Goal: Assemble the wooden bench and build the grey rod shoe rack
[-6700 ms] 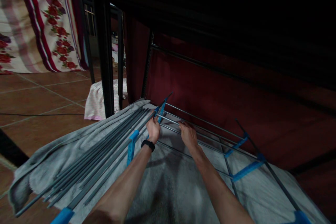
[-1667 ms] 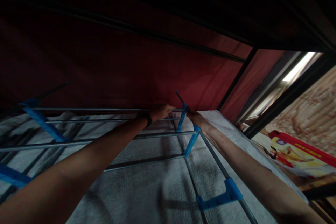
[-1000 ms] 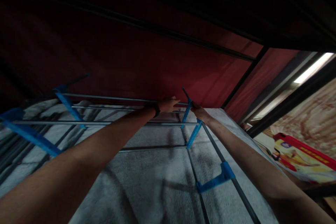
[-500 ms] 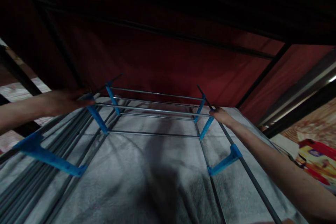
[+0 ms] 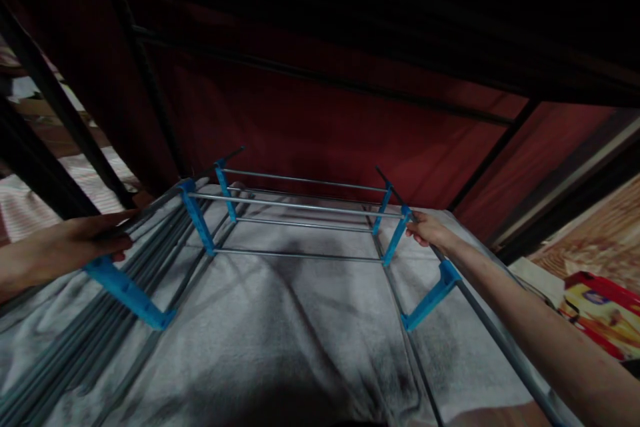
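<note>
A partly built rack of grey metal tubes and blue plastic brackets lies on a grey cloth (image 5: 300,307). My left hand (image 5: 80,243) is closed round the rack's upper left tube (image 5: 160,203), just above the near left blue bracket (image 5: 127,293). On the other side, my right hand (image 5: 425,228) is closed round the upper right tube (image 5: 495,340), beside a middle bracket (image 5: 396,237). Thin crossbars (image 5: 300,205) join the two sides at the far end. The near right bracket (image 5: 431,297) has no crossbar on it.
Several loose grey tubes (image 5: 105,307) lie bundled along the left side, under the rack. Behind stands a dark red fabric panel (image 5: 310,127) with black frame bars (image 5: 320,80). At the right is a red and yellow package (image 5: 600,310) near a wood-patterned surface (image 5: 600,227).
My left hand has moved back toward me along the upper left tube, from the middle bracket to the near one. My right hand stays near the middle right bracket. The view has shifted slightly.
</note>
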Available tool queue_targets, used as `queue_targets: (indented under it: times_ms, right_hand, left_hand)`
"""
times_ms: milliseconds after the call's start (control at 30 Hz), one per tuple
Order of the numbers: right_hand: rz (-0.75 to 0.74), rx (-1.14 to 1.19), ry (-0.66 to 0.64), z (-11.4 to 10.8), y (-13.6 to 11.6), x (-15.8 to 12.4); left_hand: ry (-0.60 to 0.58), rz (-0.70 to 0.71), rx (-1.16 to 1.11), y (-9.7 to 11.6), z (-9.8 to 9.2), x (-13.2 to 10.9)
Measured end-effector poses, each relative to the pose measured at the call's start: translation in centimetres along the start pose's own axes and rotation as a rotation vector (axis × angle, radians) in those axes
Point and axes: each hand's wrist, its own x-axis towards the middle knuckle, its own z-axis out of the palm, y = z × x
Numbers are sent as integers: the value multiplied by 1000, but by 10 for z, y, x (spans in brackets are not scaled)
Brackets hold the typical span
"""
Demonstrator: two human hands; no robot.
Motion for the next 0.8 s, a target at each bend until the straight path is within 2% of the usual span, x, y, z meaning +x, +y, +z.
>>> queue_targets:
  times_ms: [100,233,333,400,533,633,800]
  right_hand:
    - [-35,75,-15,8,2,-2]
    - [-47,64,53,19,12,2]
    - [-41,34,68,16,19,6]
    - [-27,6,83,10,23,9]
    - [-22,-31,103,1,32,12]
    - [-54,11,75,0,41,15]
    - [-21,43,27,0,42,18]
  left_hand:
    - [-103,-88,-163,3,-7,-16]
    - [-89,-143,-169,33,-7,-39]
    - [-86,-129,-226,55,2,-41]
    - [-87,-90,-248,63,9,-35]
    - [-102,22,-247,63,19,-25]
    - [-117,56,-256,60,21,-26]
    - [-104,-109,-434,68,17,-40]
